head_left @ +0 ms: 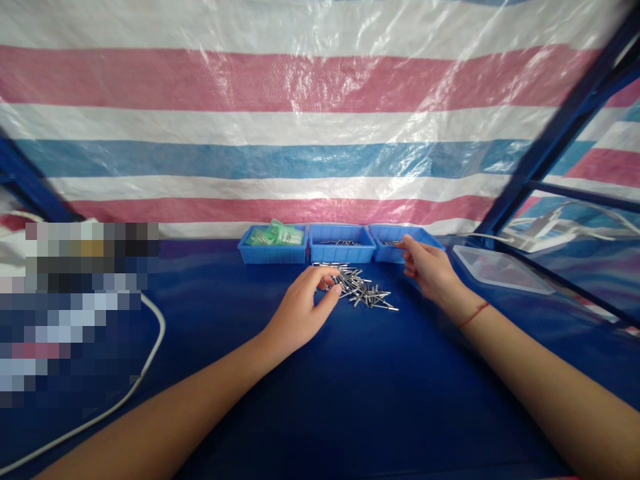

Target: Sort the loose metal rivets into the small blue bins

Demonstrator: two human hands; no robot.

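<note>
A loose pile of thin silver metal pins, much like blind rivets [367, 293], lies on the blue tabletop. My left hand [305, 303] rests at the pile's left edge, thumb and forefinger apart, with pins just beyond the fingertips. My right hand [431, 270] is at the front of the right blue bin [429, 239], its fingers curled into a pinch. What sits between those fingertips is too small to make out. A few pins show inside that bin. More pins lie in the middle blue bin [343, 253], behind the pile.
On the left, a blue bin [273, 255] holds green-tinted plastic packets [277, 235]. A translucent lid [503, 269] lies at right, near a white device [543, 230] with cables. A white cable [155, 340] curves along the left. Blue frame posts [545, 147] and a striped sheet [280, 80] enclose the table.
</note>
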